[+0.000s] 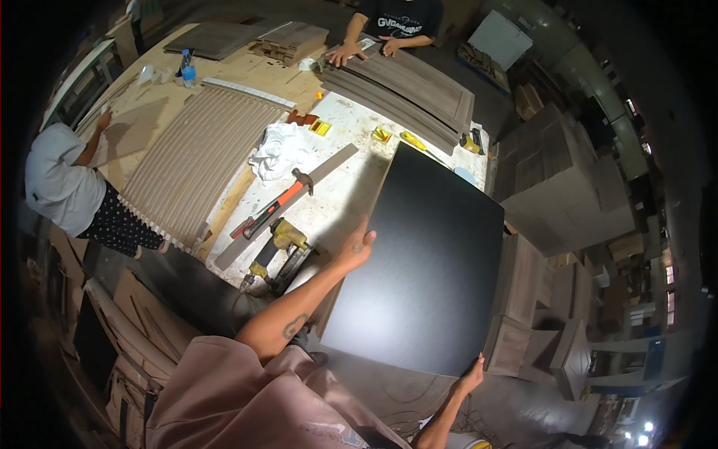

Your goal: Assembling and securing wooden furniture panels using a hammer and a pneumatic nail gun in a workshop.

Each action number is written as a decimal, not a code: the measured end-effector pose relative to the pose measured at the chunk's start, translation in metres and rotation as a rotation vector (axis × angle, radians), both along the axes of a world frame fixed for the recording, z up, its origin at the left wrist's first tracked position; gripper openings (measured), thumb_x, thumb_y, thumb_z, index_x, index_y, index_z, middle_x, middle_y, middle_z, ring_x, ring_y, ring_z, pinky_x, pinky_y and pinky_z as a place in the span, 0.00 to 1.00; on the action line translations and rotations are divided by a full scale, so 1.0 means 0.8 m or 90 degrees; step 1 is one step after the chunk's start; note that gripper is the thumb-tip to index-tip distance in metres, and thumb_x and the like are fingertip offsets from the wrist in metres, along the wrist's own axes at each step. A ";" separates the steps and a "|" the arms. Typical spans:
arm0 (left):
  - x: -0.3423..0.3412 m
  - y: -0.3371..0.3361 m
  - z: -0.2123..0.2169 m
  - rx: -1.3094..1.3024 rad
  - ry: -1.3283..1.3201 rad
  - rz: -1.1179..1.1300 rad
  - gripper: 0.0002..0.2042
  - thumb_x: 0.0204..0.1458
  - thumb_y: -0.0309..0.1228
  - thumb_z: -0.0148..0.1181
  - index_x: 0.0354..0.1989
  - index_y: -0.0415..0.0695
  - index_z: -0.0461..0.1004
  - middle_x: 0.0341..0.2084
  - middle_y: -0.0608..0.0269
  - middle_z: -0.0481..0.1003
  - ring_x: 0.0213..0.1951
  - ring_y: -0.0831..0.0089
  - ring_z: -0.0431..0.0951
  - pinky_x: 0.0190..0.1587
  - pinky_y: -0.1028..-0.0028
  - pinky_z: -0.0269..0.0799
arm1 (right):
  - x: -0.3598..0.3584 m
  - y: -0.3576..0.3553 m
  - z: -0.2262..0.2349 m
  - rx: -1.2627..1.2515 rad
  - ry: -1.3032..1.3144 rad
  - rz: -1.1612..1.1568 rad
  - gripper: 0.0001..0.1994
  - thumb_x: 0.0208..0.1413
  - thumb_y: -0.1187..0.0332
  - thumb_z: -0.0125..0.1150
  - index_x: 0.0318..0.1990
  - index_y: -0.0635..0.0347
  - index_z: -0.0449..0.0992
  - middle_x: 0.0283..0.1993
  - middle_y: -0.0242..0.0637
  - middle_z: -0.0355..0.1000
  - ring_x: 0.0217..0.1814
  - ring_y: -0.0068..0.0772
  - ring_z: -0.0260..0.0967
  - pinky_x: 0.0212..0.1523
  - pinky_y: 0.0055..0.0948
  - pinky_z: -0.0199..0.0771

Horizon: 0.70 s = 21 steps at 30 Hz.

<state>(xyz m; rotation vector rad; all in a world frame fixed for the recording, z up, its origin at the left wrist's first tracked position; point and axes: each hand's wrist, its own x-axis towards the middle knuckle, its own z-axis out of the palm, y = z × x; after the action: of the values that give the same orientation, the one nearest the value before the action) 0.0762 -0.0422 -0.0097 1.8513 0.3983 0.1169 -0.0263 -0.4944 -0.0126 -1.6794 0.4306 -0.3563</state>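
Fingers (369, 238) gripping edges, black panel (428, 262) between

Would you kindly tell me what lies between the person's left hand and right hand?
In the head view, a flat black panel lies between them: the left hand holds its left edge, and the right hand its lower right corner.

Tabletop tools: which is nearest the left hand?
The yellow-and-black nail gun, left of the left hand; the red-handled hammer and the rest lie farther.
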 end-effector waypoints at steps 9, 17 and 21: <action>-0.002 0.003 -0.007 0.014 -0.007 0.043 0.28 0.62 0.42 0.47 0.66 0.39 0.54 0.57 0.38 0.65 0.60 0.46 0.65 0.61 0.63 0.60 | -0.010 -0.001 -0.009 -0.049 -0.029 0.007 0.21 0.66 0.61 0.47 0.54 0.73 0.72 0.51 0.42 0.73 0.52 0.30 0.69 0.55 0.26 0.65; -0.036 0.009 -0.024 0.003 -0.007 -0.008 0.31 0.62 0.47 0.45 0.66 0.37 0.53 0.64 0.43 0.57 0.67 0.55 0.55 0.67 0.68 0.50 | -0.004 -0.017 -0.016 -0.095 0.043 0.051 0.22 0.66 0.58 0.48 0.55 0.70 0.72 0.54 0.40 0.72 0.55 0.29 0.67 0.58 0.25 0.63; -0.165 -0.036 0.003 -0.001 0.015 -0.028 0.31 0.62 0.46 0.46 0.67 0.36 0.53 0.65 0.48 0.57 0.68 0.61 0.53 0.68 0.69 0.45 | -0.041 -0.050 -0.018 -0.078 0.099 0.137 0.25 0.66 0.54 0.46 0.61 0.66 0.66 0.60 0.43 0.68 0.62 0.32 0.63 0.62 0.27 0.59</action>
<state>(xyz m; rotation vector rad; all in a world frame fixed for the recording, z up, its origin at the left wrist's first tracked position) -0.0556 -0.0709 -0.0076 1.8599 0.3730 0.0644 -0.0590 -0.5347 -0.0269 -1.8608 0.3434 -0.0943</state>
